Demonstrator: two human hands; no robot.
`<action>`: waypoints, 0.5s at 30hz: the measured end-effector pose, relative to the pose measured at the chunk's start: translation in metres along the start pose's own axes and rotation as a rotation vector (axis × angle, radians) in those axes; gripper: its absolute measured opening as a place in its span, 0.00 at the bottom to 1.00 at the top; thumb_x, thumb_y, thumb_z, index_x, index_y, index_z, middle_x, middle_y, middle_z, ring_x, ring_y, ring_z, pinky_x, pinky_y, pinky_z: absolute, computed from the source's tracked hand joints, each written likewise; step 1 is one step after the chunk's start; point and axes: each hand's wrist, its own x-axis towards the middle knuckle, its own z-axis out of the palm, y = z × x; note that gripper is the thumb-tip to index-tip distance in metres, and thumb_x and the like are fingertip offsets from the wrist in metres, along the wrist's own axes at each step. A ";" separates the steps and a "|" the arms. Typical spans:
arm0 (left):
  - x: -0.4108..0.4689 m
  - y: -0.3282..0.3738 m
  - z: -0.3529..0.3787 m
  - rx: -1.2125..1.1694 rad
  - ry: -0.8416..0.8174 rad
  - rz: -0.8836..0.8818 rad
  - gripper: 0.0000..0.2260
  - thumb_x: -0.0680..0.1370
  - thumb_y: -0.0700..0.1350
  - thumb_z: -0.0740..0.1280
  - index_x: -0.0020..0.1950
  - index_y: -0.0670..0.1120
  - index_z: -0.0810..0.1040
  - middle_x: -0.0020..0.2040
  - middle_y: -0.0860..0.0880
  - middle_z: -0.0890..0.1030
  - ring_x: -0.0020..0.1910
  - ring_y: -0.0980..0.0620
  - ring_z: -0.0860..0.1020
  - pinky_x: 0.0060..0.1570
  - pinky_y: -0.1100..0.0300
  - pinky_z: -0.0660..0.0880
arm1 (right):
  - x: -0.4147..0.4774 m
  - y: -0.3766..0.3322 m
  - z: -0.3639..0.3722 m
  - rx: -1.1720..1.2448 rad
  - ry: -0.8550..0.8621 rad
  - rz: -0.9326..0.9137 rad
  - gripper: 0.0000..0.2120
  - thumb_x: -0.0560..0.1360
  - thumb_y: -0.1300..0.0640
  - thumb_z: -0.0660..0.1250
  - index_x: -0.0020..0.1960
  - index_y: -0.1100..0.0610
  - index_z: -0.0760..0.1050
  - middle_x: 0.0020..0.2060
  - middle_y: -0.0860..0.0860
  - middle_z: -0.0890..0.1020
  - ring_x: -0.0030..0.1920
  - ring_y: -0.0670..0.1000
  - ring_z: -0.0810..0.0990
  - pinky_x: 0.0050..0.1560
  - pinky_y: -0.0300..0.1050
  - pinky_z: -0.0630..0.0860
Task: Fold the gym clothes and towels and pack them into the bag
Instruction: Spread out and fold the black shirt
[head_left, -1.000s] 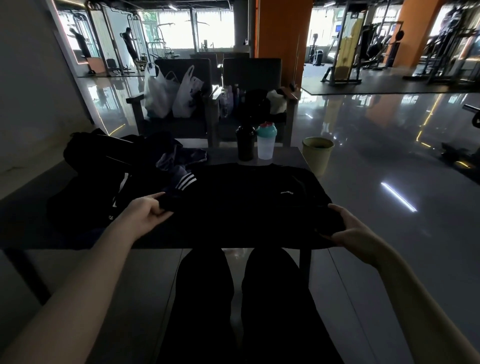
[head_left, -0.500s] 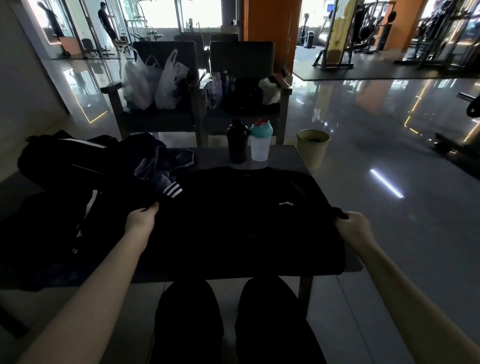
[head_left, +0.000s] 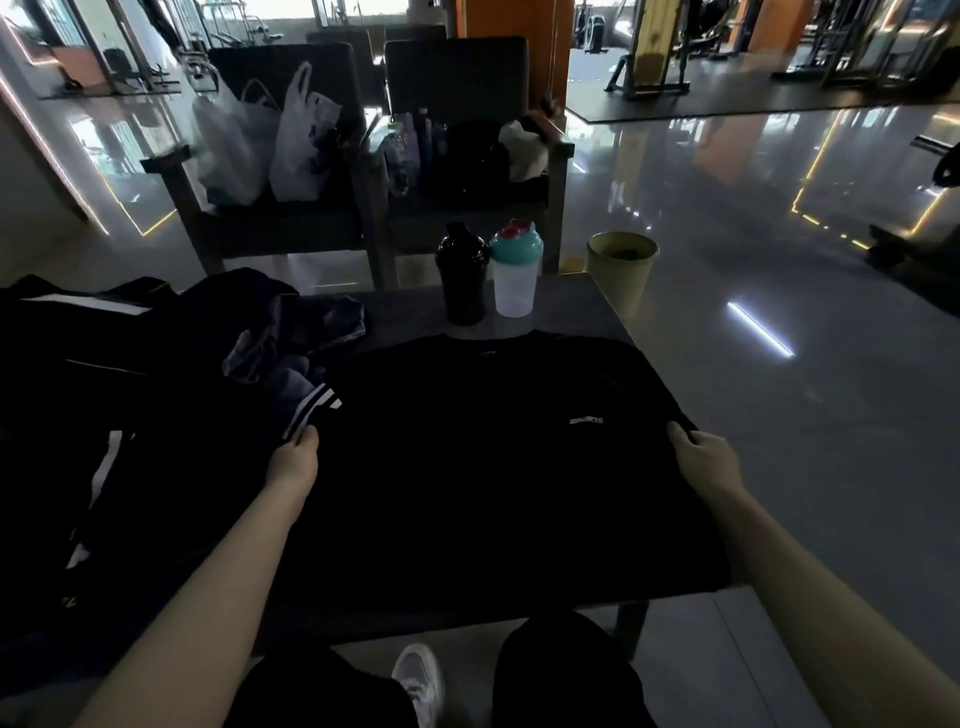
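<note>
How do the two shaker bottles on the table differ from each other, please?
The black bottle is opaque and dark all over; the clear bottle has a see-through body. The black bottle's lid is black, the clear bottle's teal with a red cap. Both stand upright, side by side on the table.

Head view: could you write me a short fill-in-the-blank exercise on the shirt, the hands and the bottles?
The black shirt lies spread on the ____. The left hand and the right hand each grip an edge of the ____. Behind it, the clear shaker stands just ____ of the black bottle.
Missing words: table; shirt; right.
</note>
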 end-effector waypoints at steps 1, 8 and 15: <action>-0.001 -0.004 0.000 0.020 -0.029 -0.010 0.23 0.82 0.51 0.57 0.73 0.40 0.65 0.70 0.39 0.70 0.67 0.39 0.69 0.68 0.50 0.65 | -0.001 0.001 0.000 -0.003 -0.040 0.007 0.21 0.78 0.47 0.62 0.53 0.66 0.77 0.46 0.61 0.80 0.49 0.59 0.79 0.44 0.47 0.70; -0.041 -0.045 -0.010 0.114 -0.093 0.028 0.26 0.78 0.51 0.67 0.71 0.41 0.66 0.59 0.41 0.76 0.53 0.43 0.75 0.54 0.52 0.73 | -0.051 0.028 -0.009 -0.016 -0.194 0.014 0.28 0.75 0.49 0.66 0.69 0.61 0.64 0.51 0.56 0.78 0.45 0.54 0.80 0.44 0.51 0.78; -0.085 -0.074 -0.029 0.241 -0.266 0.022 0.24 0.72 0.44 0.74 0.67 0.42 0.72 0.57 0.43 0.78 0.54 0.45 0.77 0.59 0.52 0.74 | -0.095 0.073 -0.016 -0.201 -0.128 -0.030 0.22 0.72 0.47 0.65 0.61 0.59 0.71 0.47 0.57 0.77 0.47 0.59 0.77 0.42 0.51 0.77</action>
